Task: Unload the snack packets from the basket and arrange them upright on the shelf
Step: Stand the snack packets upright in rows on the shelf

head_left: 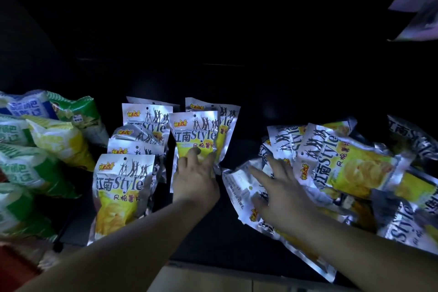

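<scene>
Steadying a standing packet [194,134] at the middle of the shelf [225,220], the left hand [195,178] presses with straight fingers [190,154], grip wide. The right hand [282,197] lies spread, holding nothing, on the fallen packets [343,163] toward the shelf's right edge. The foil is probably light and slippery, so pinch the top seam.

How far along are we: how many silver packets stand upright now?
7. Five in the left row, front to back; two in the right row, the front one touched by the left hand. More may be hidden behind.
</scene>
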A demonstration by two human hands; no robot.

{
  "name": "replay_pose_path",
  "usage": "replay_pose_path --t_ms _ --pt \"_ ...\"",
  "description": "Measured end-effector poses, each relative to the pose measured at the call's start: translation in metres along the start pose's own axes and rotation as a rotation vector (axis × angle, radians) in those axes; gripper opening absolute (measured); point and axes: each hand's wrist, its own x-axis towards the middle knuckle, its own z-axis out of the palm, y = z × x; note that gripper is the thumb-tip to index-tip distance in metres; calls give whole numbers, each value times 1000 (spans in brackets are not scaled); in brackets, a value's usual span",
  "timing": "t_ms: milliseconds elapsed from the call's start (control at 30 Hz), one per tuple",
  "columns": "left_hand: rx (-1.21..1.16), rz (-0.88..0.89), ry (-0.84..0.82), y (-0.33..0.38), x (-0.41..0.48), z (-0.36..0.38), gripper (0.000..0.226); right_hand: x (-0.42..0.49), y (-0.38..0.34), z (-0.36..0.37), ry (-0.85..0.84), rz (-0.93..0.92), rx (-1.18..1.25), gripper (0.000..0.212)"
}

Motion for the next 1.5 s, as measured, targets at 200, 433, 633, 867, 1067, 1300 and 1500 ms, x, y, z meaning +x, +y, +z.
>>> replay_pose_path --t_ms 200,433,633,867,1067,1300,1500 --pt "-106 -54 -19 -25 -10 5 68 71 -40 -25 -9 -39 417 56" --pt "-184 -72 -85 -38 3 3 68 116 -75 -13 -24 100 669 64" --pt "-226 -37 -53 -48 9 15 62 130 -83 0 -17 159 812 68" --pt "-294 33 -51 -53 4 26 63 138 -93 3 78 102 839 39" --pt "-436 106 -87 -50 9 23 71 140 -94 -2 245 -60 671 44" --pt "-464 93 -62 -49 17 21 67 137 -71 -8 245 -83 582 57" --pt "-404 83 -58 -55 9 21 65 134 -69 -12 235 -73 592 57"
